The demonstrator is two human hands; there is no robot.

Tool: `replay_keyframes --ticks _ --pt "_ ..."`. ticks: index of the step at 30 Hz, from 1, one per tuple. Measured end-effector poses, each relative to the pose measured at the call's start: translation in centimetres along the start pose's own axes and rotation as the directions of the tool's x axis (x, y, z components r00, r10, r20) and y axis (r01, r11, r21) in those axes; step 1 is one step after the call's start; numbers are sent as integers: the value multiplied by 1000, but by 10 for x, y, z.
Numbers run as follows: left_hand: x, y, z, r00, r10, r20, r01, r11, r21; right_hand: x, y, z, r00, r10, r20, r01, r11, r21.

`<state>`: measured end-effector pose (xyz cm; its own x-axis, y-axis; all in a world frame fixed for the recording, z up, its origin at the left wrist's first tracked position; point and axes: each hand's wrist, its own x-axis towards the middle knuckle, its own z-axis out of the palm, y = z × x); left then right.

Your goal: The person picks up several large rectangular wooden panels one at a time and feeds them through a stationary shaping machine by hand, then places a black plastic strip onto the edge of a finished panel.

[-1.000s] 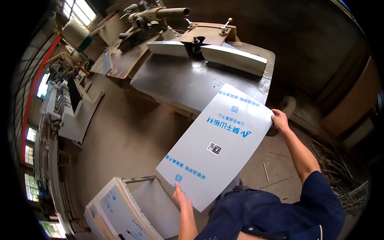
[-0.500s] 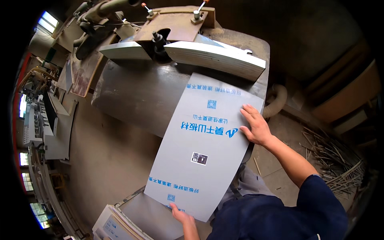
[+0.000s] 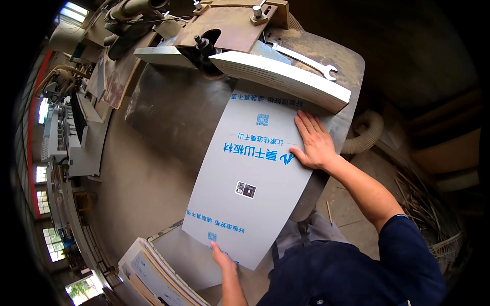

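Note:
A long grey board [image 3: 219, 173] with blue print and a small printed label lies slantwise on the dark metal machine table [image 3: 168, 107]. Its far end meets the pale wooden fence [image 3: 286, 76], and its near end sticks out beyond the table. My left hand [image 3: 223, 259] grips the near edge, thumb on top, the other fingers hidden beneath. Flat on the board's right side, toward the far end, rests my right hand [image 3: 315, 143] with fingers stretched out. A dark upright spindle [image 3: 205, 46] stands in the gap between the two fence pieces.
A wrench [image 3: 309, 62] lies behind the fence. Stacked boards [image 3: 148, 273] stand at the lower left. A ribbed hose [image 3: 368, 133] curves beside the table's right edge. Thin offcut strips [image 3: 434, 214] lie on the floor at right. Other machinery [image 3: 76, 132] lines the left.
The board has moved forward, its far end now against the fence. My right hand has flattened onto it; my left still holds the near edge. The view has shifted, showing the wrench.

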<state>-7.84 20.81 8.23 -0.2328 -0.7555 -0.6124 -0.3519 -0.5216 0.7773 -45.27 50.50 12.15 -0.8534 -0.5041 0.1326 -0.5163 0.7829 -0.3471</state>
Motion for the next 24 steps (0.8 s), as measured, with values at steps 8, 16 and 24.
replay_keyframes --ticks 8,16,24 --pt "9 86 236 333 414 847 -886 -169 431 5 2 -5 1000 -5 16 4 998 69" --pt "29 129 417 228 467 854 -854 -326 406 13 -1 -3 1000 -2 6 1 992 126" --pt "72 160 424 225 485 845 -825 -367 431 58 -24 13 1000 4 -7 -2 977 214"
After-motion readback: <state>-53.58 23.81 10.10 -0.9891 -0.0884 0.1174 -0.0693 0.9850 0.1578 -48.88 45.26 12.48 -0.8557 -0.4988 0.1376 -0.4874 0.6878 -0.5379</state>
